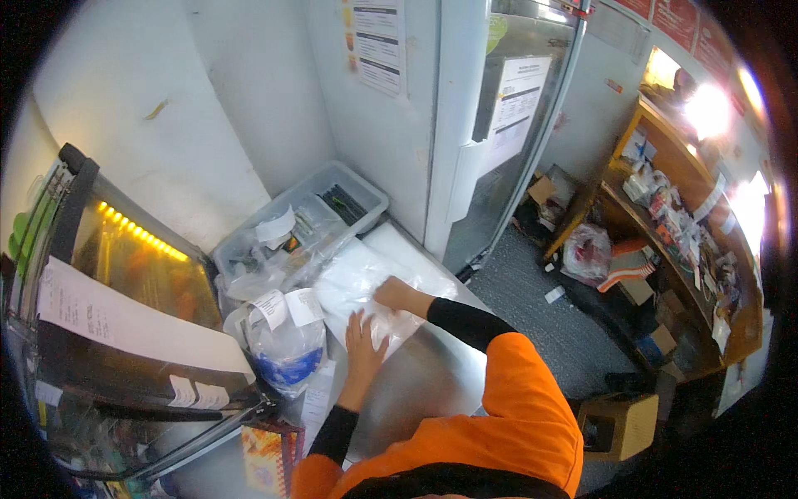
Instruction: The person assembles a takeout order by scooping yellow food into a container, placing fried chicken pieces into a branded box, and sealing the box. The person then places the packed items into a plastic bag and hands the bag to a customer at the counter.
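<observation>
A stack of clear plastic bags or sheets (349,280) lies creased on the metal worktop (430,368) before me. My left hand (365,342) rests on the near edge of the plastic, palm down with its fingers apart. Farther right, my right hand (397,294) is on the same plastic with its fingers curled under; whether they pinch a layer is hidden. Left of my left hand stands a knotted-looking clear bag (287,349) with something blue inside and paper slips (305,307) on it.
A translucent plastic tub (374,193) with packets and dark straw-like sticks stands against the wall. To the left is a lit glass display case (143,274) with receipts on it. A glass-door refrigerator (517,125) stands ahead. On the right are a cluttered wooden shelf (661,231) and a cardboard box (626,427).
</observation>
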Demonstrator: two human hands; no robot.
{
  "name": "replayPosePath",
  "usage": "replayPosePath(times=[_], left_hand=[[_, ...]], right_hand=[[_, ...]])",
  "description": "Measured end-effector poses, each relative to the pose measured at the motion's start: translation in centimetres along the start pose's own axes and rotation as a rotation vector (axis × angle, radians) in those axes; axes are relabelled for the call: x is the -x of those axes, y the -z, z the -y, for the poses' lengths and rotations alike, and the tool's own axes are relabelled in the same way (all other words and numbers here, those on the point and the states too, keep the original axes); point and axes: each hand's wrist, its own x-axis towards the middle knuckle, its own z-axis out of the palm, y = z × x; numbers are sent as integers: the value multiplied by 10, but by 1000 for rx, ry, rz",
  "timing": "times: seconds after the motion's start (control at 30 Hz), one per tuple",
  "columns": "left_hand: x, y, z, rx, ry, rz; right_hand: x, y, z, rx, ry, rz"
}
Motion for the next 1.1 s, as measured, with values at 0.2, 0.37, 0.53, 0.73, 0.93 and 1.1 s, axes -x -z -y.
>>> replayPosePath(times=[0.2,0.37,0.53,0.73,0.93,1.1], left_hand=[[-28,-41,46,-278,98,51],[-37,-44,21,-268,40,12],[-24,-80,-44,27,-152,31],[46,-166,-150,824,198,823],[73,-267,-240,1474,650,1104],[25,-316,-346,2219,339,1435]], right_hand=[[-6,-2,18,-421,-104,-468],[109,130,95,-1555,-95,-893],[314,210,108,-2093,-227,-1354],[443,172,131,-2373,-866,-1651],[587,134,113,-1582,-1216,-1464],[743,149,106,-1308,-1524,-1561]])
